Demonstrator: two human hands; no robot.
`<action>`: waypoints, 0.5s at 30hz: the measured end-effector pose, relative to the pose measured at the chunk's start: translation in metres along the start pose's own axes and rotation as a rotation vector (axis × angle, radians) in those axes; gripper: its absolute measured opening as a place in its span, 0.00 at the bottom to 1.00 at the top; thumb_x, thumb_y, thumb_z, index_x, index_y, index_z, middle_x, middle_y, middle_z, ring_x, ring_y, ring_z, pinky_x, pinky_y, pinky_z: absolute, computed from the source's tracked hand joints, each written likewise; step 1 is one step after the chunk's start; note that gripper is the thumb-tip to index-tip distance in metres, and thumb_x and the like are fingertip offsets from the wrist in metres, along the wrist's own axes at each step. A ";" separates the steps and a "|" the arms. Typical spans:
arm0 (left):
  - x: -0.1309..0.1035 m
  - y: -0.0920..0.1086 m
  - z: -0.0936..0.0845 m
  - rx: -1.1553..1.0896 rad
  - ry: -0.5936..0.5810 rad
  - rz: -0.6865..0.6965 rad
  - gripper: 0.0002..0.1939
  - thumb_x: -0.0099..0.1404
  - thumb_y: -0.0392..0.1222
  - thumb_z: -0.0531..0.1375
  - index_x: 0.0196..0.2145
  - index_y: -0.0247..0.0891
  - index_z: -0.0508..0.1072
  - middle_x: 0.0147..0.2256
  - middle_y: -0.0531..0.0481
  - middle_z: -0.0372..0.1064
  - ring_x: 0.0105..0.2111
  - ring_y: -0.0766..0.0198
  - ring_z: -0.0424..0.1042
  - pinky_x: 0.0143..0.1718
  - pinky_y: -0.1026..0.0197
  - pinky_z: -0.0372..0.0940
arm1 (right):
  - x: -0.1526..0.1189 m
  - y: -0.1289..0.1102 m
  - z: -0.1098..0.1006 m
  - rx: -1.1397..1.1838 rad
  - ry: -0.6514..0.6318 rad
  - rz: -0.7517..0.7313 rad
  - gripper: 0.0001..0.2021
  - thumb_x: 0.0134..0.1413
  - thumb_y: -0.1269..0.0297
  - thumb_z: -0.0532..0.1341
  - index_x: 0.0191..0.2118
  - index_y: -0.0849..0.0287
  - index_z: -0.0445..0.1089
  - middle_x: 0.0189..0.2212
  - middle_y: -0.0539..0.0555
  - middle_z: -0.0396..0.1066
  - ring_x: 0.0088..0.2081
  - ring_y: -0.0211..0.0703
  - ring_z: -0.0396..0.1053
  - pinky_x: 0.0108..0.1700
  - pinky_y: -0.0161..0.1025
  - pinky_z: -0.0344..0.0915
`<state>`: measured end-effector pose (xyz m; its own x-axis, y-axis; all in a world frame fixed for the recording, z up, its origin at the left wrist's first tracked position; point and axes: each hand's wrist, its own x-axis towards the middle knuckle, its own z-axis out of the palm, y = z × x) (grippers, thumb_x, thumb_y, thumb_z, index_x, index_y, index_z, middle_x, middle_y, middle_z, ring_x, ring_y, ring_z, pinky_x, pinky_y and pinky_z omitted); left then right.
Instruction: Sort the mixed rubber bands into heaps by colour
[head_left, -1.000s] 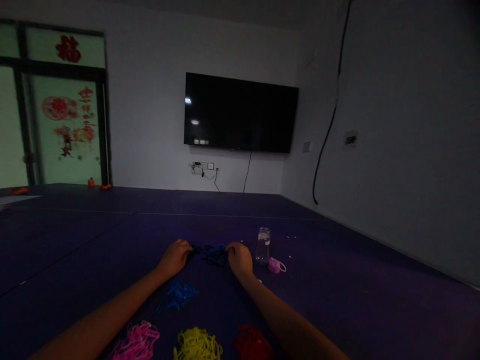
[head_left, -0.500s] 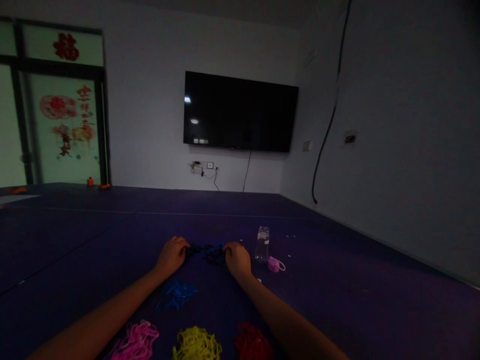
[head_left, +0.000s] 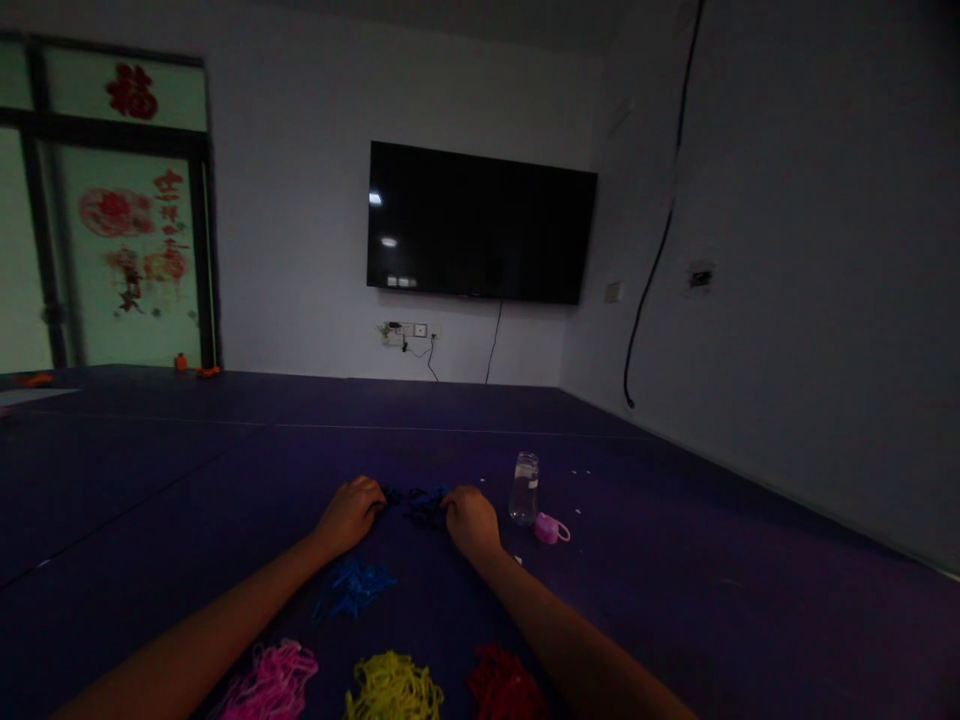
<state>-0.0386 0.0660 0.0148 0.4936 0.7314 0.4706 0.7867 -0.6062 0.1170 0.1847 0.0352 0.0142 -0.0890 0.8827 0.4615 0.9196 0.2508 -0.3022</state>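
Observation:
A loose pile of dark, black-to-blue rubber bands (head_left: pixel 424 507) lies on the purple surface between my two hands. My left hand (head_left: pixel 351 517) is at the pile's left edge, thumb and fingers pinched on some dark bands. At the right edge my right hand (head_left: pixel 474 521) has its fingers closed at the bands too; the fingertips are partly hidden. Nearer to me, below my left hand, is a heap of blue rubber bands (head_left: pixel 354 588). Heaps of pink rubber bands (head_left: pixel 274 682), yellow rubber bands (head_left: pixel 395 688) and red rubber bands (head_left: pixel 504 684) line the near edge.
A clear bottle (head_left: pixel 524 490) stands right of my right hand, with a pink looped cap (head_left: pixel 550 529) beside it. Small white scraps (head_left: pixel 577 511) dot the purple surface (head_left: pixel 712 620). Orange objects (head_left: pixel 208 372) sit at the far left, near the door. A television (head_left: pixel 480 222) hangs on the far wall.
My left hand has shifted slightly right, closer to the middle of the dark pile. My right hand has moved a touch to the left. The other heaps and the bottle stay put.

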 end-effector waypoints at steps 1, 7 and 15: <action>0.000 0.000 0.000 -0.002 0.007 -0.002 0.11 0.60 0.29 0.53 0.30 0.39 0.73 0.34 0.48 0.71 0.40 0.59 0.66 0.38 0.59 0.59 | 0.000 0.000 0.000 -0.008 -0.009 -0.010 0.15 0.50 0.75 0.52 0.35 0.57 0.75 0.37 0.55 0.74 0.41 0.42 0.70 0.44 0.34 0.61; 0.000 0.003 -0.001 -0.026 0.054 -0.021 0.10 0.63 0.31 0.52 0.31 0.38 0.72 0.35 0.47 0.71 0.39 0.58 0.66 0.38 0.58 0.59 | 0.001 -0.001 0.000 -0.047 -0.060 -0.060 0.15 0.49 0.76 0.52 0.33 0.59 0.75 0.35 0.57 0.74 0.41 0.44 0.69 0.44 0.35 0.60; 0.000 0.004 -0.001 -0.035 0.083 0.004 0.08 0.64 0.34 0.52 0.31 0.37 0.70 0.34 0.47 0.70 0.39 0.57 0.66 0.39 0.58 0.59 | -0.001 -0.003 0.000 0.027 -0.088 -0.227 0.17 0.47 0.79 0.51 0.35 0.59 0.75 0.37 0.54 0.74 0.43 0.43 0.67 0.47 0.34 0.58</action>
<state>-0.0362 0.0634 0.0162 0.4626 0.7015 0.5421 0.7708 -0.6203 0.1449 0.1820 0.0337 0.0143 -0.3261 0.8334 0.4462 0.8618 0.4560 -0.2221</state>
